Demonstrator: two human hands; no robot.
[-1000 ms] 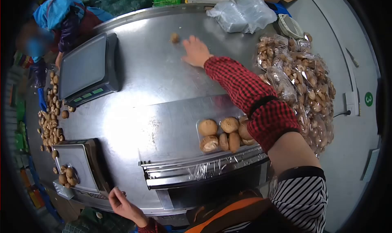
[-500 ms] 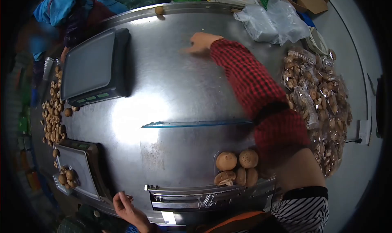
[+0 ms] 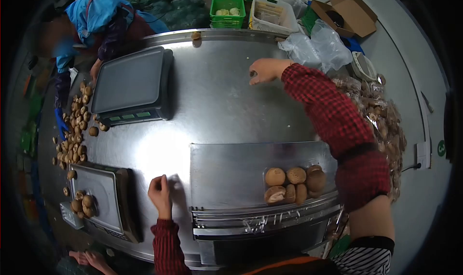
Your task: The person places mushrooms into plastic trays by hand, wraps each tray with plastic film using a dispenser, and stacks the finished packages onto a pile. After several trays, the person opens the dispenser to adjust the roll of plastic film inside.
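Observation:
My right hand (image 3: 266, 72) is raised over the far middle of the steel table (image 3: 226, 96), its fingers curved with a gap by the thumb and nothing visible in them. My left hand (image 3: 160, 194) is closed above the table, left of the metal wrapping station (image 3: 222, 178); whatever it may hold is hidden. On the station's plate, below my right forearm, several brown mushrooms (image 3: 295, 175) sit grouped in what looks like a clear tray. Nearer my left hand is a small scale (image 3: 103, 205), with several mushrooms (image 3: 83, 205) on its pan.
A large grey scale (image 3: 128, 82) stands at back left beside a pile of loose mushrooms (image 3: 74, 135). A co-worker (image 3: 103, 24) reaches toward that pile. Bagged mushrooms (image 3: 386, 130) are heaped at right, plastic bags (image 3: 318, 46) behind. Another person's hands (image 3: 84, 258) show at bottom left.
The view has shifted. My right hand has moved right and curled; my left hand has risen from the near edge and closed. The blue strip along the plate's far edge no longer shows. More mushrooms are visible.

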